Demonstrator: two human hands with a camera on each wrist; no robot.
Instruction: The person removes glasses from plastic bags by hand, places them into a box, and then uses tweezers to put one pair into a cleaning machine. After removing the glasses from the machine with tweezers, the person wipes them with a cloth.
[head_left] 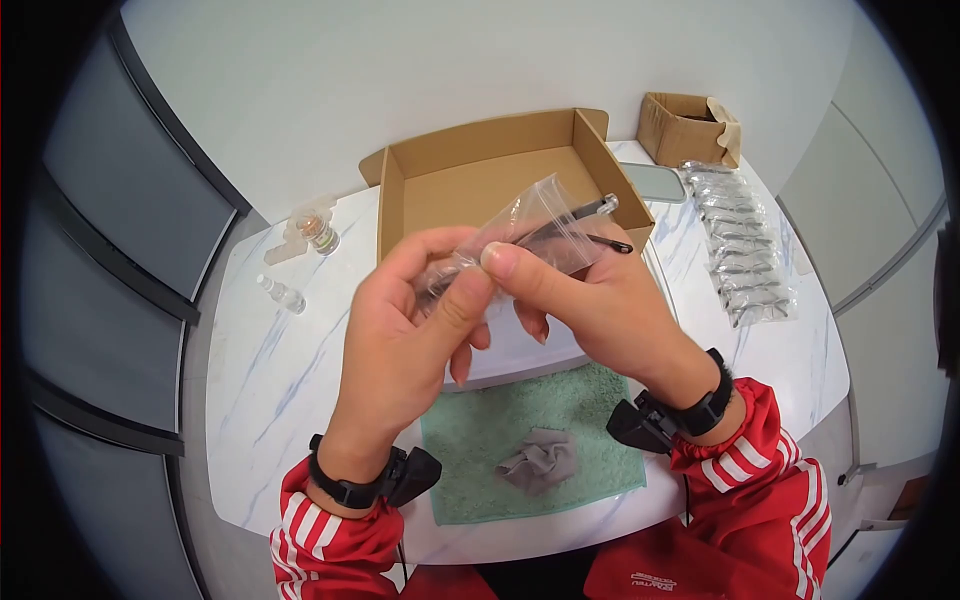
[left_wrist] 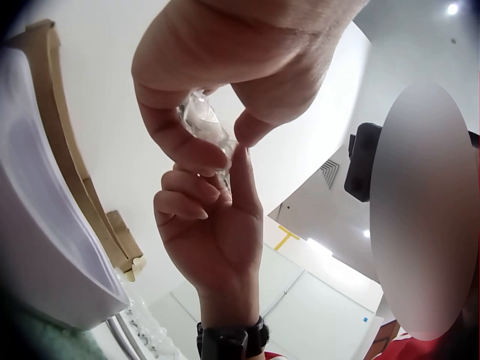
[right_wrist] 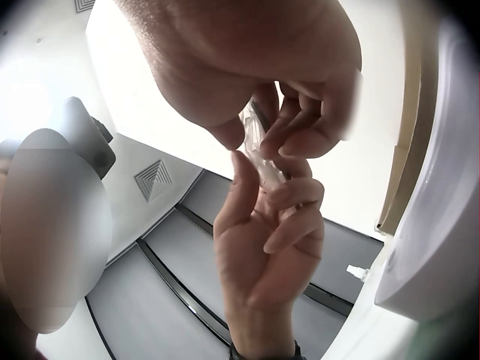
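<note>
Both hands hold a clear plastic bag with a pair of dark-framed glasses in it, raised in front of the body. In the head view two temple ends stick out at the bag's right side. My left hand pinches the bag's left part between thumb and curled fingers. Close beside it, my right hand grips the bag with its thumb on top. The lenses are mostly hidden by the fingers. Both wrist views show the crinkled plastic between the fingertips.
Below the hands are a white tray and a green towel with a crumpled grey cloth. A large cardboard box stands behind. Bagged glasses line the right side, near a small carton. Leftward stand a spray bottle and a jar.
</note>
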